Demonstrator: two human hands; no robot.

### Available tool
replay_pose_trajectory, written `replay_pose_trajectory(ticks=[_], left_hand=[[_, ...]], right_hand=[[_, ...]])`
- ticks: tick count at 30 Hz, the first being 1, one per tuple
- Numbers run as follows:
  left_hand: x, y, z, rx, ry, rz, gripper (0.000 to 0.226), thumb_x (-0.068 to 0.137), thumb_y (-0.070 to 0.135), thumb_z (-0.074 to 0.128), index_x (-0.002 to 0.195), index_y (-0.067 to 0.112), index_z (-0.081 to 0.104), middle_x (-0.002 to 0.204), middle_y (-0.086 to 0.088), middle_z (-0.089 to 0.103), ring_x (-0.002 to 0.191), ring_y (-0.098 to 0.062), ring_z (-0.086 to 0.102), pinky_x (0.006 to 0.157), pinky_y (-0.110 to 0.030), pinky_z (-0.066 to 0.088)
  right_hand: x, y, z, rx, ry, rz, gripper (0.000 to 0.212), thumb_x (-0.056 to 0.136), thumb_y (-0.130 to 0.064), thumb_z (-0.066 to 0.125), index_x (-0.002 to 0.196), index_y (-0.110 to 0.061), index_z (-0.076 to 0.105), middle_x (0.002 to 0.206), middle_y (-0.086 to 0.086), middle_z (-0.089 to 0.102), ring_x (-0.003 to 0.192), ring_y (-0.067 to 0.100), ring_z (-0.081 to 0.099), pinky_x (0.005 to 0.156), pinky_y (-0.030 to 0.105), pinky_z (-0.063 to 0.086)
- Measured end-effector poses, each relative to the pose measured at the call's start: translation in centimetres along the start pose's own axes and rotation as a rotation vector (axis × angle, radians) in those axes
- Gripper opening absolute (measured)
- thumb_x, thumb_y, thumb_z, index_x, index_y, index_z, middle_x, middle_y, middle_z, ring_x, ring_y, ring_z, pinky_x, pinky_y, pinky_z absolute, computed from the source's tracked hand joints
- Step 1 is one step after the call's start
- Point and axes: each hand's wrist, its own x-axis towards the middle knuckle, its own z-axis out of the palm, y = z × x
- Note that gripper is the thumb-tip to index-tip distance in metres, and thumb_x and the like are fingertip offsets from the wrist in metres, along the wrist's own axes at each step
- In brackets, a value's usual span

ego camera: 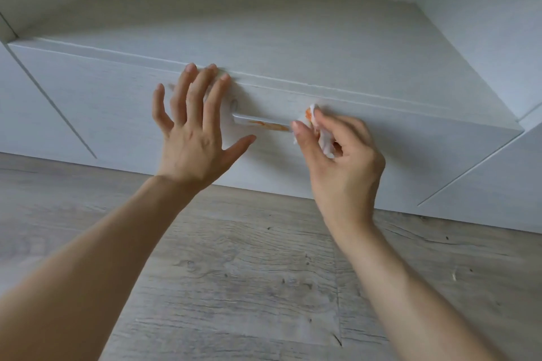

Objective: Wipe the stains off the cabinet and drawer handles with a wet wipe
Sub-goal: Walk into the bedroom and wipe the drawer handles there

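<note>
A white drawer front carries a white bar handle smeared with an orange stain. My right hand pinches a crumpled white wet wipe, orange-marked at its top, against the right end of the handle. My left hand is spread flat with straight fingers, its fingertips touching the drawer's top edge just left of the handle. The handle's right end is hidden behind the wipe and my fingers.
A white cabinet top stretches back to white walls. Further white fronts flank the drawer on the left and right. Grey wood-look floor lies below.
</note>
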Motion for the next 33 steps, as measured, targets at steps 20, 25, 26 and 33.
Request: replay_pose_trajectory(ticks=[20, 25, 26, 33], left_hand=[[0.0, -0.1, 0.0, -0.018, 0.008, -0.003, 0.080, 0.085, 0.060, 0.056, 0.141, 0.012, 0.027, 0.146, -0.015, 0.037, 0.140, -0.028, 0.017, 0.105, -0.061, 0.011], [0.0, -0.2, 0.3, -0.030, 0.021, 0.004, 0.081, 0.085, 0.061, 0.056, 0.141, 0.011, 0.028, 0.146, -0.016, 0.037, 0.139, -0.029, 0.018, 0.105, -0.062, 0.013], [0.0, -0.2, 0.4, -0.031, 0.026, 0.006, 0.082, 0.084, 0.062, 0.057, 0.140, 0.010, 0.028, 0.145, -0.017, 0.037, 0.139, -0.030, 0.018, 0.105, -0.063, 0.015], [0.0, -0.4, 0.7, -0.026, 0.034, 0.026, 0.094, 0.073, 0.058, 0.072, 0.139, 0.007, 0.028, 0.143, -0.019, 0.036, 0.137, -0.033, 0.019, 0.104, -0.065, 0.020]], right_hand=[[-0.3, 0.5, 0.4, 0.318, 0.194, 0.409, 0.010, 0.085, -0.006, 0.067, 0.087, -0.015, 0.069, 0.081, 0.005, 0.071, 0.072, 0.004, 0.065, 0.070, 0.013, 0.048], [-0.5, 0.0, 0.9, 0.263, 0.118, 0.322, 0.019, 0.085, -0.002, 0.066, 0.095, -0.018, 0.069, 0.092, 0.006, 0.071, 0.080, 0.009, 0.069, 0.078, 0.020, 0.053], [-0.2, 0.0, 0.9, 0.238, 0.118, 0.325, 0.017, 0.085, -0.003, 0.066, 0.095, -0.017, 0.070, 0.093, 0.007, 0.071, 0.081, 0.012, 0.069, 0.080, 0.024, 0.054], [-1.4, 0.2, 0.3, 0.246, 0.111, 0.256, 0.018, 0.084, 0.000, 0.067, 0.097, -0.012, 0.070, 0.086, 0.005, 0.067, 0.074, 0.003, 0.066, 0.075, 0.016, 0.050]])
